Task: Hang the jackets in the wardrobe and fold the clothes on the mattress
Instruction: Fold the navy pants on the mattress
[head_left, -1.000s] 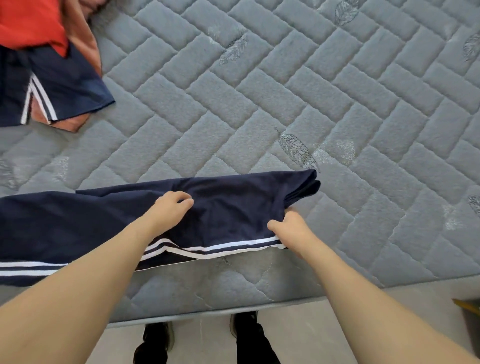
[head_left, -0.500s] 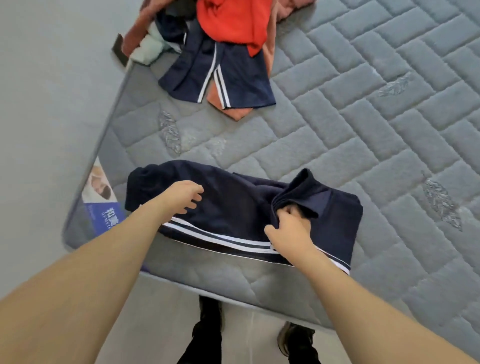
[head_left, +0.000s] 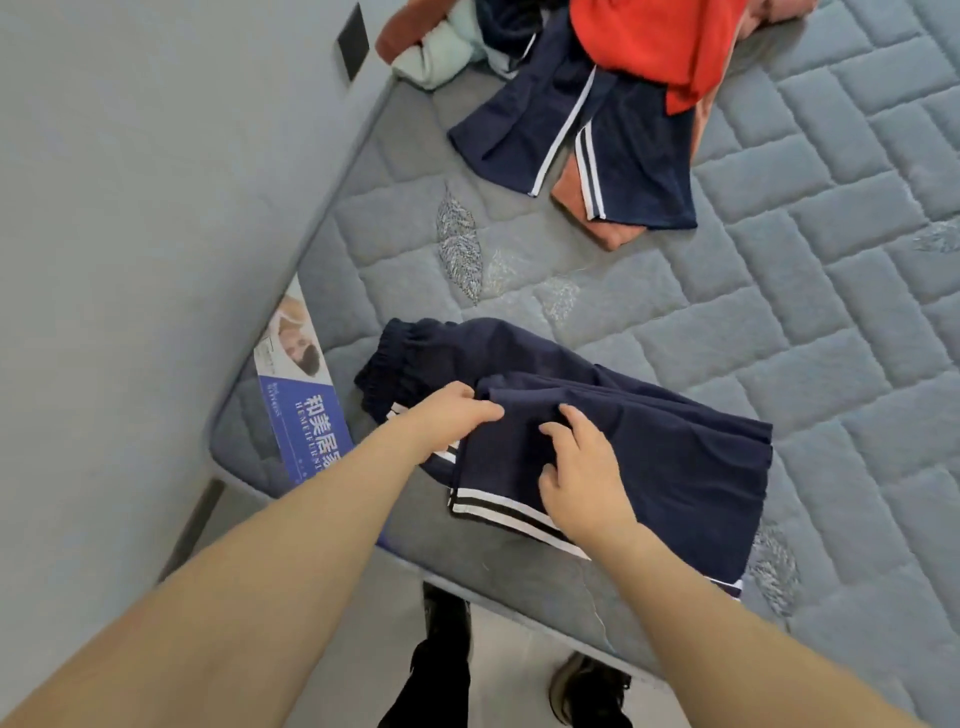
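- Head view: I see the trousers (head_left: 613, 447), navy with white stripes, folded over on themselves near the mattress (head_left: 779, 332) corner, elastic waistband toward the wall side.
- Left hand (head_left: 452, 415): rests on the trousers at the edge of the upper fold, fingers bent and closed on that fabric edge.
- Right hand (head_left: 582, 473): lies on the upper fold, fingers spread and only slightly bent, tips pressing the cloth; I see nothing gripped.
- Pile (head_left: 597, 98): unfolded clothes at the far mattress edge, well apart from the trousers; a red garment (head_left: 660, 47) lies on top, with a second navy striped piece, an orange piece and a pale green piece below.
- Label (head_left: 301, 395): blue and white, on the mattress side at the corner, just beside the waistband.
- Shoes (head_left: 587, 691): on the floor below the near mattress edge.
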